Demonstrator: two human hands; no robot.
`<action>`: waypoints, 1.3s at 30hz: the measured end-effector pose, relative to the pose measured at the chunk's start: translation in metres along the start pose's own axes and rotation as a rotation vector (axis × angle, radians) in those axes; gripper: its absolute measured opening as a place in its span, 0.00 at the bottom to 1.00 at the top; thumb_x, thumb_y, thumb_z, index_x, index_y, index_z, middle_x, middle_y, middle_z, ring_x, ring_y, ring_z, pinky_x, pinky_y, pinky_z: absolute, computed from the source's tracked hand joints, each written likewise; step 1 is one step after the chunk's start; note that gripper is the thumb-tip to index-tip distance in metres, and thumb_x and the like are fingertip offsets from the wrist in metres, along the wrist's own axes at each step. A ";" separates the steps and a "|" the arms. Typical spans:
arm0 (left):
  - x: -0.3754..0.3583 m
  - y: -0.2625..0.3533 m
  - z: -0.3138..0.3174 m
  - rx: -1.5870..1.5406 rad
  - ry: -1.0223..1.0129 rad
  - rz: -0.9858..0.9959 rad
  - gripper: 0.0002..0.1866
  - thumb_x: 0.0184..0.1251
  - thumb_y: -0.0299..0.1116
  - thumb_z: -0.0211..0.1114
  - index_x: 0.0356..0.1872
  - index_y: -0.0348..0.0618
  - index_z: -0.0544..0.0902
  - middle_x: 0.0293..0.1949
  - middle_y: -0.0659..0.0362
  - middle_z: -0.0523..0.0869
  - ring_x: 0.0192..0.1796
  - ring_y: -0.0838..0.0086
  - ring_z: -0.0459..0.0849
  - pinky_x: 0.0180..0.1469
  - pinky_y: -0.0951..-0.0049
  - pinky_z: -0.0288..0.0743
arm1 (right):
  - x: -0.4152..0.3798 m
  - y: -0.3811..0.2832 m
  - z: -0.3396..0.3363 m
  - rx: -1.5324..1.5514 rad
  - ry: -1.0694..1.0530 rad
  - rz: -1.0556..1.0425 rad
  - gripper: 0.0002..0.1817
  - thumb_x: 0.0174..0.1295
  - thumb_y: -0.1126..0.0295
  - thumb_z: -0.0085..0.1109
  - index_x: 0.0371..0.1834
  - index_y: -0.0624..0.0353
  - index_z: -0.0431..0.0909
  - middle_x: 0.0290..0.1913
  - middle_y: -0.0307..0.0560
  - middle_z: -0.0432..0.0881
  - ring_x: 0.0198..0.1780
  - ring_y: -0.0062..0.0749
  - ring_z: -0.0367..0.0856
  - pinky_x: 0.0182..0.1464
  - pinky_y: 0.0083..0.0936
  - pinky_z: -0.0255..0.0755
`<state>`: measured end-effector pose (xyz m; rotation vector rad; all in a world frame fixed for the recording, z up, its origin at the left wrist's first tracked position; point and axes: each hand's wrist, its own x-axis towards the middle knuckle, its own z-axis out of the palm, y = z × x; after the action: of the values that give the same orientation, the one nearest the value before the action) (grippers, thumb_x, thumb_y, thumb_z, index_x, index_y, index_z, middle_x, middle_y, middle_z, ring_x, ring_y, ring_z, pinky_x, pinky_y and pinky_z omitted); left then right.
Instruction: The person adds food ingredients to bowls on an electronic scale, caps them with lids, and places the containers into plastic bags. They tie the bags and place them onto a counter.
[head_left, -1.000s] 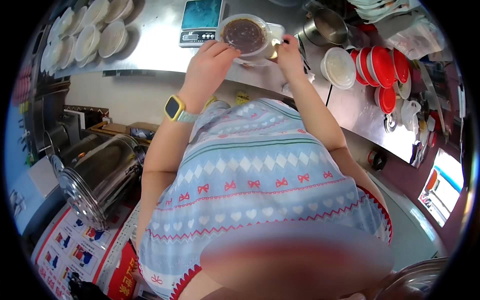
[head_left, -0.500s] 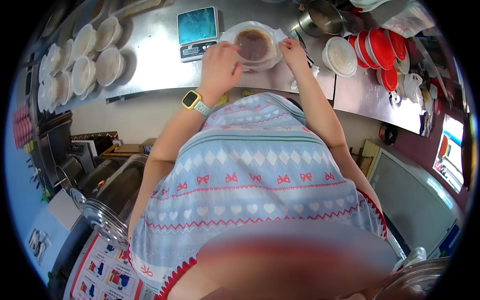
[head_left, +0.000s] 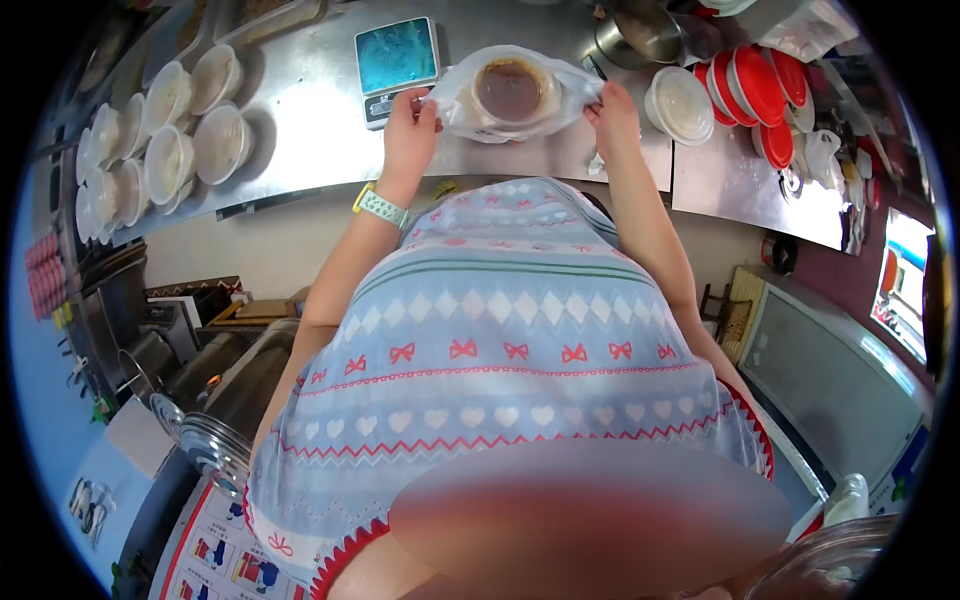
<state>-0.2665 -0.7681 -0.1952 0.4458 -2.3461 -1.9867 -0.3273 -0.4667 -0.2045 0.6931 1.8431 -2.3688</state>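
A round container of brown liquid (head_left: pixel 511 90) sits inside a translucent white plastic bag (head_left: pixel 462 112) on the steel counter. My left hand (head_left: pixel 412 128) pinches the bag's left edge, just in front of the scale. On the other side, my right hand (head_left: pixel 613 115) has its fingers closed on the bag's right edge. The bag is spread around the container between both hands. A digital scale with a blue top (head_left: pixel 397 55) stands behind my left hand, its display partly covered by my fingers.
Several white bowls (head_left: pixel 222 143) are grouped on the left of the steel counter (head_left: pixel 300 110). A metal pot (head_left: pixel 640 35) stands behind my right hand. Right of it are a white lidded bowl (head_left: pixel 680 105) and several red lids (head_left: pixel 757 88).
My left hand has moved left from beside the container to the bag's left edge and closed on it. The bag's sides are now pulled outward, with my right hand slightly farther right.
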 end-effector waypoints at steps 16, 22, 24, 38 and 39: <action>-0.018 -0.046 -0.009 -0.013 -0.002 -0.040 0.14 0.68 0.32 0.56 0.49 0.33 0.76 0.37 0.46 0.86 0.36 0.63 0.87 0.38 0.68 0.79 | -0.063 0.027 -0.008 -0.430 -0.151 0.228 0.24 0.63 0.69 0.56 0.61 0.65 0.65 0.43 0.50 0.81 0.35 0.30 0.83 0.35 0.29 0.75; -0.028 -0.017 -0.029 0.155 -0.043 0.080 0.10 0.71 0.28 0.52 0.46 0.32 0.76 0.40 0.52 0.84 0.39 0.70 0.84 0.45 0.72 0.79 | -0.073 -0.014 0.001 -0.737 -0.255 0.139 0.21 0.64 0.72 0.53 0.60 0.63 0.67 0.37 0.49 0.80 0.29 0.32 0.80 0.35 0.28 0.77; -0.023 -0.008 -0.026 0.220 -0.043 0.153 0.10 0.71 0.30 0.53 0.44 0.34 0.77 0.37 0.52 0.84 0.39 0.70 0.84 0.45 0.70 0.78 | -0.077 -0.027 0.016 -0.758 -0.297 0.150 0.22 0.64 0.72 0.53 0.62 0.63 0.65 0.40 0.50 0.79 0.33 0.33 0.81 0.38 0.29 0.79; -0.040 0.008 0.011 -0.385 -0.161 -0.551 0.28 0.65 0.39 0.68 0.56 0.38 0.64 0.47 0.59 0.73 0.45 0.73 0.77 0.49 0.68 0.77 | -0.048 0.100 0.061 0.406 -0.259 0.901 0.13 0.67 0.72 0.53 0.50 0.70 0.68 0.47 0.55 0.76 0.50 0.42 0.79 0.59 0.36 0.76; -0.037 0.005 0.013 -0.382 -0.161 -0.554 0.28 0.65 0.39 0.68 0.56 0.38 0.64 0.47 0.59 0.73 0.45 0.73 0.77 0.49 0.68 0.77 | -0.050 0.097 0.062 0.383 -0.206 0.889 0.09 0.67 0.74 0.52 0.45 0.69 0.69 0.44 0.53 0.77 0.49 0.42 0.79 0.58 0.35 0.77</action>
<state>-0.2349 -0.7460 -0.1872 1.0277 -1.9842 -2.7238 -0.2706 -0.5633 -0.2621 0.9809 0.7331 -2.0383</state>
